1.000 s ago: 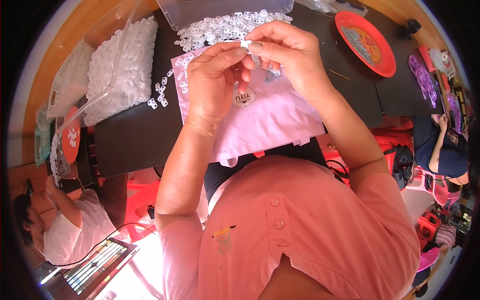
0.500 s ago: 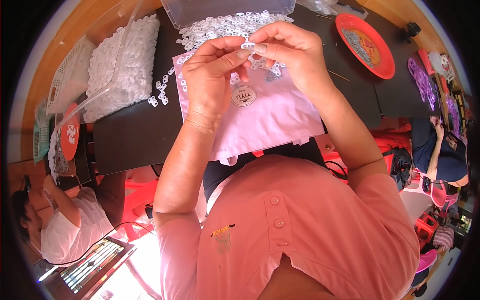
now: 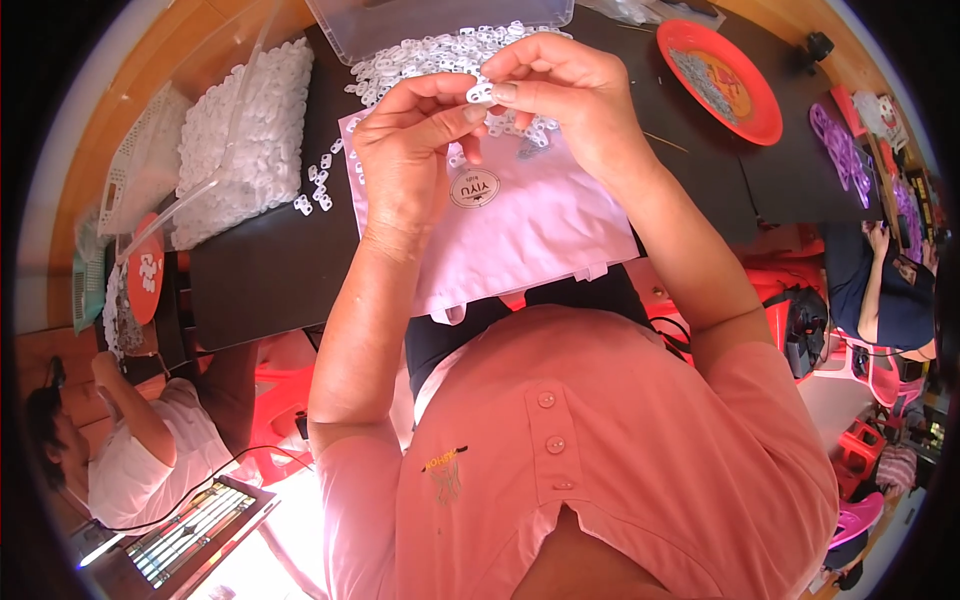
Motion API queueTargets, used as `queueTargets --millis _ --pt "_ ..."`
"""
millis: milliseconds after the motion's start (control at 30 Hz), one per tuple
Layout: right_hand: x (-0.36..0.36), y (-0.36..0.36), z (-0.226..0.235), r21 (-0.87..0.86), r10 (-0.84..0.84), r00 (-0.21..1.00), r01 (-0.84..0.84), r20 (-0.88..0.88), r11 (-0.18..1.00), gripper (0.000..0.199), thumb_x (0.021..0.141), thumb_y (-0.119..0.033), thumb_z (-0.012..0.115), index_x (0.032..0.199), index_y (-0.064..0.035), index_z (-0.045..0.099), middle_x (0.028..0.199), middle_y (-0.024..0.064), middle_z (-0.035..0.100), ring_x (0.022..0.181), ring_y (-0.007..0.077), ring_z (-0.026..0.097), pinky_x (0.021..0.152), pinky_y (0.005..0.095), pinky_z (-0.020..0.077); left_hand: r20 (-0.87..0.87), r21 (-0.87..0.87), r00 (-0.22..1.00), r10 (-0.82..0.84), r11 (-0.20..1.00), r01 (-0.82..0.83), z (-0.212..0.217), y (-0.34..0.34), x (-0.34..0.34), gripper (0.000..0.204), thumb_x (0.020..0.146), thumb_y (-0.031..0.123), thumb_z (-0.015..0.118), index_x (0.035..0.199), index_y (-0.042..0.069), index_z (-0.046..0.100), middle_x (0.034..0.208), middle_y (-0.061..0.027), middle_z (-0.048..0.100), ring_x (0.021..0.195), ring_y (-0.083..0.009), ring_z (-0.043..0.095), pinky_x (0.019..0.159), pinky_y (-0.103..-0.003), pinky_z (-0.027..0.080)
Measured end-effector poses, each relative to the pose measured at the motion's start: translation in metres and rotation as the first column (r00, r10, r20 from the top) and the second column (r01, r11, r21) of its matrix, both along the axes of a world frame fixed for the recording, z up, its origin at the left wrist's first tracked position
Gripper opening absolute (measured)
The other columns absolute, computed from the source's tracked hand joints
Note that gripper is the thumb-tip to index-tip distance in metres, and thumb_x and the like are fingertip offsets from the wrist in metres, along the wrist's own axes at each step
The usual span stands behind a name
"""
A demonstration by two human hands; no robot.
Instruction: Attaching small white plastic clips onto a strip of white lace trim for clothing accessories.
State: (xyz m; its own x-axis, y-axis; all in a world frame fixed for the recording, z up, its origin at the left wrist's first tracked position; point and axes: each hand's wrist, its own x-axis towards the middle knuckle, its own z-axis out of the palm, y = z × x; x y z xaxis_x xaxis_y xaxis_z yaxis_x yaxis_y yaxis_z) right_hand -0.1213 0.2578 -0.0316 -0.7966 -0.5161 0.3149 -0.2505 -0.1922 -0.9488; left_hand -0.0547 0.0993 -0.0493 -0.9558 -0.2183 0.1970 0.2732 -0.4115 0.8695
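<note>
A small white plastic piece with two holes (image 3: 481,93) is pinched between both hands, above the far part of a pink cloth bag (image 3: 530,235). My left hand (image 3: 405,140) grips its near side with thumb and forefinger. My right hand (image 3: 580,95) has thumb and fingertips closed on its right side. Many similar white pieces (image 3: 420,62) lie heaped just beyond my hands, and some spill onto the bag. Small grey bits (image 3: 532,150) rest on the cloth under my right hand, partly hidden by it.
At the left stands a clear bin filled with white pieces (image 3: 245,150); several loose ones (image 3: 318,185) lie beside it. A clear tray (image 3: 400,22) is at the back. Back right sits a red plate (image 3: 762,115) with grey bits. Co-workers (image 3: 160,440) sit at both sides.
The view has shifted slightly. The white piece has tilted so its two holes now show more plainly, and my fingers have changed position a little around it.
</note>
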Motion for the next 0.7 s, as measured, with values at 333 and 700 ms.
queueTargets --millis 333,700 --pt "-0.004 -0.001 -0.001 -0.088 -0.013 1.000 0.015 0.015 0.996 0.013 0.083 -0.007 0.066 0.095 -0.0019 0.068 0.079 0.0026 0.068 0.063 0.0069 0.057 0.058 0.0208 0.0468 -0.067 -0.045 0.995 0.067 0.997 -0.070 0.008 -0.005 0.008 0.016 0.079 -0.010 0.063 0.094 -0.007 0.065 0.078 -0.0125 0.066 0.061 -0.0186 0.062 0.051 -0.028 0.049" --pt "0.003 0.009 0.017 -0.228 0.015 0.984 0.026 0.178 0.973 0.003 0.085 0.000 0.062 0.087 0.0000 0.064 0.069 0.0053 0.063 0.057 0.0095 0.056 0.052 0.0215 0.0421 -0.245 -0.555 0.755 0.608 0.551 -0.624 0.128 -0.135 0.047 0.016 0.079 -0.003 0.065 0.094 -0.006 0.070 0.090 -0.0131 0.066 0.072 -0.0168 0.064 0.057 -0.024 0.051"
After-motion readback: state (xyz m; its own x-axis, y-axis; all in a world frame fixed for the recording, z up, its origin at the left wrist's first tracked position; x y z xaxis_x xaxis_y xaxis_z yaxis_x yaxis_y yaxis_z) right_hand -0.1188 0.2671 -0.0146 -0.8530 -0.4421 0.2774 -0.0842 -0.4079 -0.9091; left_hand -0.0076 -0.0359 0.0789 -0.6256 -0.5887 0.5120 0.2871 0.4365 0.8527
